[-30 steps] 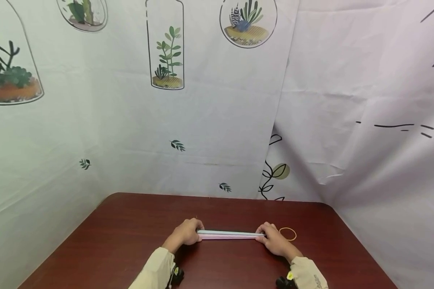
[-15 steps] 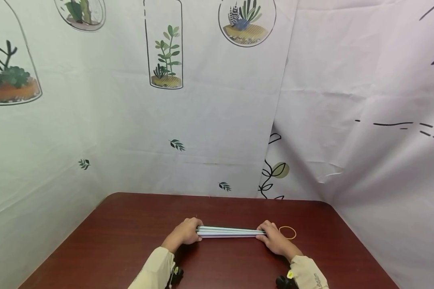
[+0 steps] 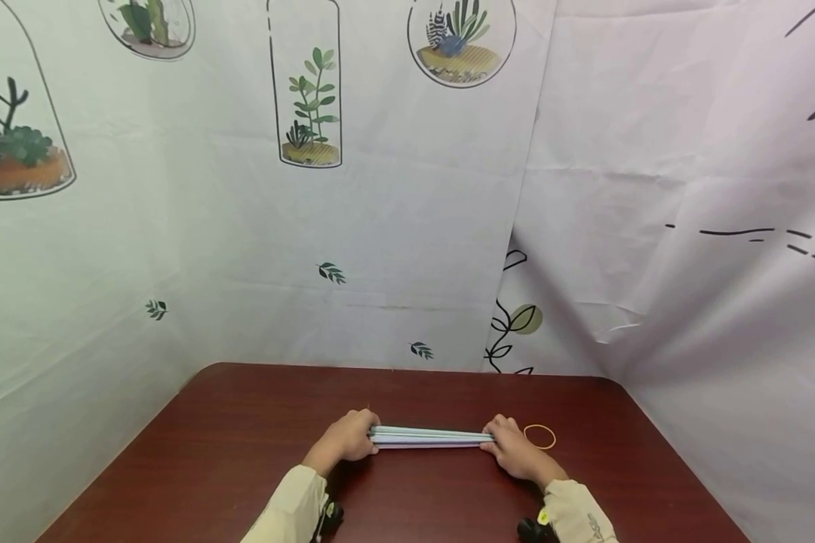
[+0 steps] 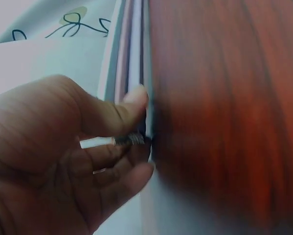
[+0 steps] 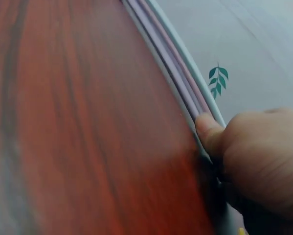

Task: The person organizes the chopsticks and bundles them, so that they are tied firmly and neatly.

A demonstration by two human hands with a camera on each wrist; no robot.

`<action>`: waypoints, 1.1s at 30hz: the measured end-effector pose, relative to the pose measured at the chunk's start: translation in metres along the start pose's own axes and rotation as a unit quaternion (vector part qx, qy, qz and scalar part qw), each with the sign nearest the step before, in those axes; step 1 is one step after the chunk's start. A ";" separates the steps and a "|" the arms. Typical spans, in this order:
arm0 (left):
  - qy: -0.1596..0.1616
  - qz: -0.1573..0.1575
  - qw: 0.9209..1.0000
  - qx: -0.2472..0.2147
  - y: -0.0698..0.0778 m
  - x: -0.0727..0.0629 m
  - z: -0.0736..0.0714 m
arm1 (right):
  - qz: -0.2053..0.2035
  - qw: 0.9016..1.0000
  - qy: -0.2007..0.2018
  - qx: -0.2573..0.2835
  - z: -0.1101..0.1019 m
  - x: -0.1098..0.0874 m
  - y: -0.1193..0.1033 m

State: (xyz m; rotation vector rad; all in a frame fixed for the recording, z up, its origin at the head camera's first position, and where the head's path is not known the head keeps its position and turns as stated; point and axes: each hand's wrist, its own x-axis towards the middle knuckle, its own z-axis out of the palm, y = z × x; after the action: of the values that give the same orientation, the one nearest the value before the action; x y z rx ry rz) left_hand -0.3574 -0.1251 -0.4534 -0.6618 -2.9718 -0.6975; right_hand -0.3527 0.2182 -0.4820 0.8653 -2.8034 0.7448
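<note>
- From head: looks forward and down, well back, over desk (image 3: 421,498) toward printed cloth (image 3: 407,226).
- From left wrist: looks rightward along pale bundle (image 3: 428,437), close by left grip (image 4: 53,129).
- From right wrist: looks leftward, close by right grip (image 5: 263,159).
- Shares bundle, desk, cloth among all three.

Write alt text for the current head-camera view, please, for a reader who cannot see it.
A person's left hand and right hand grip opposite ends of a slim bundle of long, pale pieces at a reddish-brown table. A thin yellow-orange loop lies beside the right hand; behind the table hangs a plant-patterned white cloth.
</note>
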 end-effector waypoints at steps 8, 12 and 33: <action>-0.038 0.042 0.996 -0.066 -0.008 -0.002 -0.001 | 0.004 0.997 -0.073 0.039 -0.018 -0.001 -0.006; -0.061 0.068 0.992 -0.089 -0.009 -0.003 -0.004 | 0.017 0.989 -0.104 0.104 -0.027 -0.002 -0.007; -0.116 0.079 0.942 -0.304 -0.006 0.002 -0.018 | 0.043 0.932 -0.092 0.349 -0.039 0.000 0.001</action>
State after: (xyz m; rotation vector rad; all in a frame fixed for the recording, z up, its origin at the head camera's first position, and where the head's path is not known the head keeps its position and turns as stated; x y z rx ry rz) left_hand -0.3632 -0.1372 -0.4395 -1.0548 -2.8286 -1.6492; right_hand -0.3547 0.2378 -0.4486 0.9292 -2.7455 1.8271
